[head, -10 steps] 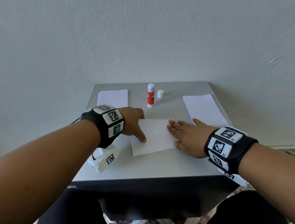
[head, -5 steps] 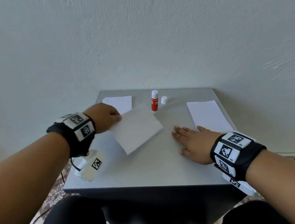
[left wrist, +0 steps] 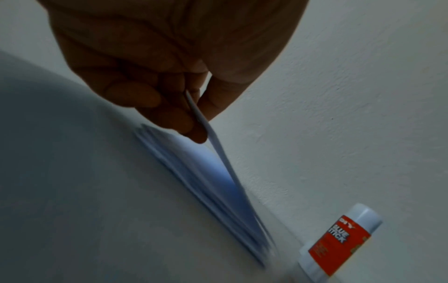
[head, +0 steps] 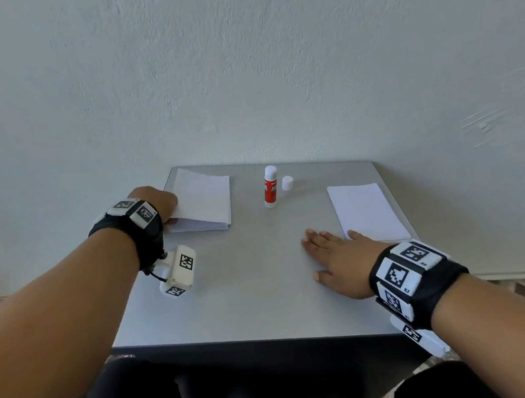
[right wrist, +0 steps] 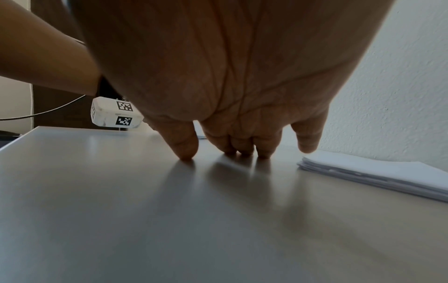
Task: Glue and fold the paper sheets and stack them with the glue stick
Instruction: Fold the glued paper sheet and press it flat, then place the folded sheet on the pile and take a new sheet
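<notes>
My left hand [head: 157, 204] is at the table's far left corner and pinches the left edge of a folded white sheet [head: 201, 191] between thumb and fingers. In the left wrist view that folded sheet [left wrist: 213, 137] slants down onto the stack of folded sheets [left wrist: 194, 172] beneath it. The red and white glue stick [head: 271, 186] [left wrist: 339, 241] stands upright at the back middle, uncapped, its white cap [head: 287, 183] beside it. My right hand [head: 333, 256] [right wrist: 242, 145] lies flat, fingers straight, on the bare grey table [head: 248, 270], just left of the pile of unfolded sheets [head: 365, 211] [right wrist: 378, 174].
A pale wall runs close behind the table's far edge. The table's near edge [head: 242, 337] sits above my dark-clothed legs. A patterned floor shows at both sides. A white camera block [head: 179, 270] hangs under my left wrist.
My left hand carried the folded sheet from the table's middle back and left onto the far-left stack. The right hand stayed flat on the table where the sheet had lain.
</notes>
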